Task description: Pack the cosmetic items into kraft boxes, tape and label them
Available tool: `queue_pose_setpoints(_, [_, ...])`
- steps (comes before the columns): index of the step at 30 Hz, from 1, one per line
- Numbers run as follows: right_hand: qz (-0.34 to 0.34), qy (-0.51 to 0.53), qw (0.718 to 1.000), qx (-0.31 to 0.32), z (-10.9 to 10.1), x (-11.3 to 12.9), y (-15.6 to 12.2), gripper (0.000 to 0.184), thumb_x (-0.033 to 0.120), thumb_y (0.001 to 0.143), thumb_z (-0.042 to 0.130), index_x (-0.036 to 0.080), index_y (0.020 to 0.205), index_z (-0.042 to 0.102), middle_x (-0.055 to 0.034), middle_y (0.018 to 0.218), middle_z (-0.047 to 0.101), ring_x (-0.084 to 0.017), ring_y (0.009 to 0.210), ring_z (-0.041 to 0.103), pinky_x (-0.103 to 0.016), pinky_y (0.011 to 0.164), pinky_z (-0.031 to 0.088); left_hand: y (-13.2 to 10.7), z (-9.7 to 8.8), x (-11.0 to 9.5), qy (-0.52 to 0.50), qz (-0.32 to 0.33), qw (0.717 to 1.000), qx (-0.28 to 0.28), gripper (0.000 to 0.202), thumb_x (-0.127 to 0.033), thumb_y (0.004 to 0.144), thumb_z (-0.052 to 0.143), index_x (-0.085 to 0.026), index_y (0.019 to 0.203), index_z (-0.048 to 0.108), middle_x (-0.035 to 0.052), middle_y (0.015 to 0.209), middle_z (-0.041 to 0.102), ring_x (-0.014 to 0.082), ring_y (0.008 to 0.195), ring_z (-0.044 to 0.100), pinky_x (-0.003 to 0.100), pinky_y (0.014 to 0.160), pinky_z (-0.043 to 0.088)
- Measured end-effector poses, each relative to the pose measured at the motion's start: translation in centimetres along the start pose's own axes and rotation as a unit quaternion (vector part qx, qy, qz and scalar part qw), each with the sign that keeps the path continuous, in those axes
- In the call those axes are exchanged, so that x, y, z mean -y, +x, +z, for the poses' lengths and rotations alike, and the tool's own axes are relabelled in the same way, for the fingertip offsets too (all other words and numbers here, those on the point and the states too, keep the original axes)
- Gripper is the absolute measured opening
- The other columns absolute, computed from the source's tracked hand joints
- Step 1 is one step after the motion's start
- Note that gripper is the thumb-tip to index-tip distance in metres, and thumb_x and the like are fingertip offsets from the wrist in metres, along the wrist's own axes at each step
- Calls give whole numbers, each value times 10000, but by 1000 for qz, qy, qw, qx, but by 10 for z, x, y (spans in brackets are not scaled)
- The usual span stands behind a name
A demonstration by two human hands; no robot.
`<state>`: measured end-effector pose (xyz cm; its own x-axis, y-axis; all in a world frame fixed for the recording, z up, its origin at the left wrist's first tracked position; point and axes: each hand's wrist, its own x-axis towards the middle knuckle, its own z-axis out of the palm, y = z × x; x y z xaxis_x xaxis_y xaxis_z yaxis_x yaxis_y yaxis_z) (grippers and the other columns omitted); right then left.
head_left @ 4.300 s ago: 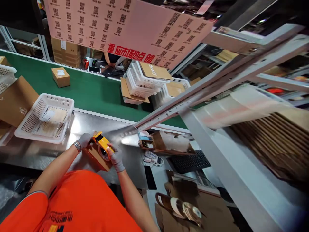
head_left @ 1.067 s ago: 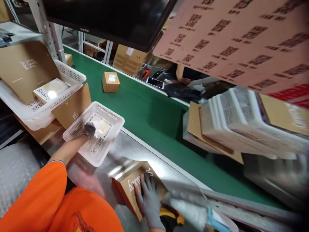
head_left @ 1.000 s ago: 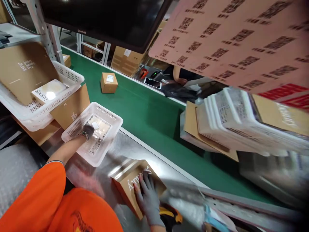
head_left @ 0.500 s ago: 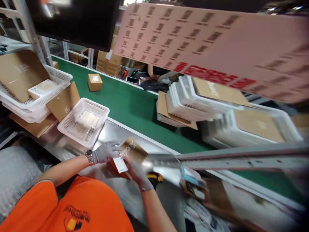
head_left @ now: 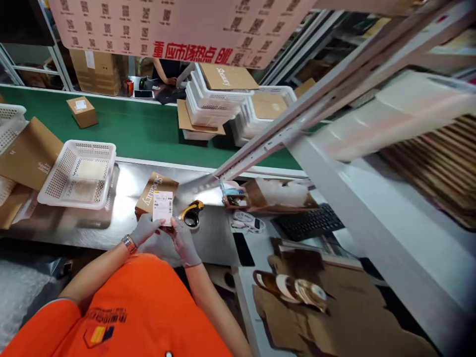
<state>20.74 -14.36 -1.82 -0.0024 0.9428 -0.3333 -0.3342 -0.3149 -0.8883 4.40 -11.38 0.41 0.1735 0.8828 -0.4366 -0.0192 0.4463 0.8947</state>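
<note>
Both my hands wear grey gloves and pinch the lower edge of a white shipping label (head_left: pixel 162 207). My left hand (head_left: pixel 144 229) grips its left corner and my right hand (head_left: pixel 183 238) its right corner. The label is held over a small brown cardboard box (head_left: pixel 150 192) printed with a brand name, which lies on the steel worktop (head_left: pixel 122 225). A yellow tape dispenser (head_left: pixel 192 213) rests on the worktop just right of the box.
A white perforated basket (head_left: pixel 78 172) stands to the left, flat brown cartons (head_left: pixel 28 153) beside it. Behind runs a green conveyor belt (head_left: pixel 141 134) carrying a small box (head_left: pixel 82 111) and stacked baskets (head_left: pixel 215 99). To the right: keyboard (head_left: pixel 308 223), tape rolls (head_left: pixel 293 290), metal rack frame (head_left: pixel 334 89).
My left hand took the label out of the white basket and brought it to the box. The tape dispenser now lies on the worktop. My head has turned right.
</note>
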Motion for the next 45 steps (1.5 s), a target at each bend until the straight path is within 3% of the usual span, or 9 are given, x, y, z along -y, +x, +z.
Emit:
queue_pose_setpoints(3, [42,68,997,-20,-9,-6,-17,531,726,826,901,254,1065,868,-150,1174,884,-355,1126,823,-528,1052,653,0,7,-1,-28,2,999,-36,293,-334,863,938,-99,1026,874,135,972,884,196,731,783,250,568,631])
queue_pose_setpoints(9, [50,84,995,-28,-18,-12,-32,517,701,813,940,259,1072,869,-130,1180,889,-353,1154,822,-546,1120,628,-3,13,1,-31,-12,999,-33,251,-304,849,946,-93,961,868,131,948,883,185,700,780,241,556,634])
queue_pose_setpoints(27, [18,25,998,-52,-9,-12,-24,553,744,739,970,271,1009,880,-88,1036,883,-308,983,803,-480,976,639,1,5,-1,3,-25,1000,-10,347,-401,873,918,-94,1021,849,132,934,871,218,761,799,273,603,642])
queue_pose_setpoints(31, [-1,-10,998,-69,-5,-17,-18,499,757,764,945,278,888,881,-71,967,870,-289,941,779,-456,946,630,4,-2,4,132,3,991,-27,314,-353,883,890,-132,1093,820,152,1072,866,304,1017,835,409,865,703])
queue_pose_setpoints(33, [-8,-21,998,-63,-3,-19,-13,483,767,787,922,293,866,876,-57,906,849,-287,921,771,-454,925,631,6,-6,4,212,66,972,-82,366,-272,843,884,-163,1184,807,174,1284,839,348,1262,786,510,1107,646])
queue_pose_setpoints(35, [-14,-23,998,-59,0,-19,-7,481,778,790,909,303,865,877,-47,882,835,-281,905,763,-445,905,634,7,-10,1,245,140,956,-74,356,-258,863,830,-190,1212,815,169,1420,800,345,1395,726,524,1236,562])
queue_pose_setpoints(37, [-26,-28,998,-57,4,-15,-3,488,781,784,908,298,837,873,-44,874,827,-264,861,743,-426,874,634,7,-15,-3,237,178,955,15,239,-335,950,730,-209,1118,846,137,1330,840,314,1294,768,462,1174,592])
queue_pose_setpoints(39, [-41,-49,997,-44,9,-8,-2,497,780,802,893,284,804,865,-45,863,820,-252,820,716,-411,843,628,8,-19,-6,226,172,955,88,314,-437,1015,632,-219,948,848,98,1085,877,287,1059,804,401,1001,630])
queue_pose_setpoints(45, [-40,-128,990,-32,23,8,2,473,725,897,827,264,794,851,-46,886,833,-299,889,745,-457,894,610,27,-34,-7,214,136,966,52,447,-572,968,606,-233,692,698,63,746,778,258,760,703,374,766,569])
